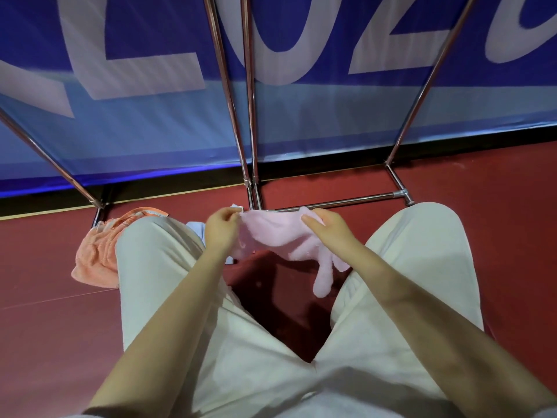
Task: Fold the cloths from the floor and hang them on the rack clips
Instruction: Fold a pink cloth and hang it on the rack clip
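Centre frame, both hands are on the soft pink terry cloth (280, 236), held up between the knees above the dark red floor (482, 182). The left hand (222, 229) pinches its upper left corner; the right hand (327, 226) grips the right edge, fingers partly buried in fabric. One corner dangles low. At left, an orange towel (96, 251) lies on the floor, half hidden behind the cream trouser leg (156, 267). A pale blue cloth (195, 228) barely peeks out. The chrome rack tubes (337, 203) run off the top; no clips visible.
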`<state>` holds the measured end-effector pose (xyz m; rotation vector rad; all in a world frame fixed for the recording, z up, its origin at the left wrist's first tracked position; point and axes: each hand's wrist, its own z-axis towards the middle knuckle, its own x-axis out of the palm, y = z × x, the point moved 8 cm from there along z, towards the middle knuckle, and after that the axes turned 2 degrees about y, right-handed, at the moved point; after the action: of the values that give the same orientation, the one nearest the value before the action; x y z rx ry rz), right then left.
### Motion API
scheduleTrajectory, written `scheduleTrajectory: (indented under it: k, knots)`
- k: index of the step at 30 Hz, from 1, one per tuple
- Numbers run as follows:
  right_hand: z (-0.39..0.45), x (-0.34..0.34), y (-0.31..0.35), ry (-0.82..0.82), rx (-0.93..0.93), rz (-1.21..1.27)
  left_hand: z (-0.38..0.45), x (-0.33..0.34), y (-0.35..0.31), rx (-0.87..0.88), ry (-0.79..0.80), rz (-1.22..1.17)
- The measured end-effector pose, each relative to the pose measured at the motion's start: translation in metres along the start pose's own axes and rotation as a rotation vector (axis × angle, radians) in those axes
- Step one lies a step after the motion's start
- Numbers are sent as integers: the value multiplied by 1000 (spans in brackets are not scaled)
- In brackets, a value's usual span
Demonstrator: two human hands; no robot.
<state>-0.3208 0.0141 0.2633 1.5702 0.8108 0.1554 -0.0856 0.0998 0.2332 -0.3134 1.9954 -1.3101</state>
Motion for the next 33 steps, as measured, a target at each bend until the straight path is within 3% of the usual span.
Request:
scheduleTrajectory:
  k: [7,10,18,22,27,33]
  knots:
    - [-1,10,13,10,-55,25,-46,77,-5,117,361,-26]
    - [-2,11,11,24,-61,32,-61,86,-16,167,411,-40]
    - [-1,19,8,109,-77,45,-70,99,-4,-62,579,-236]
    - [9,13,-1,45,-80,-75,-64,94,-1,-63,511,-178]
    - [17,17,-29,99,-1,-381,-37,65,0,-99,268,-173]
    - [20,13,-40,80,82,-401,-20,40,1,-87,141,-168]
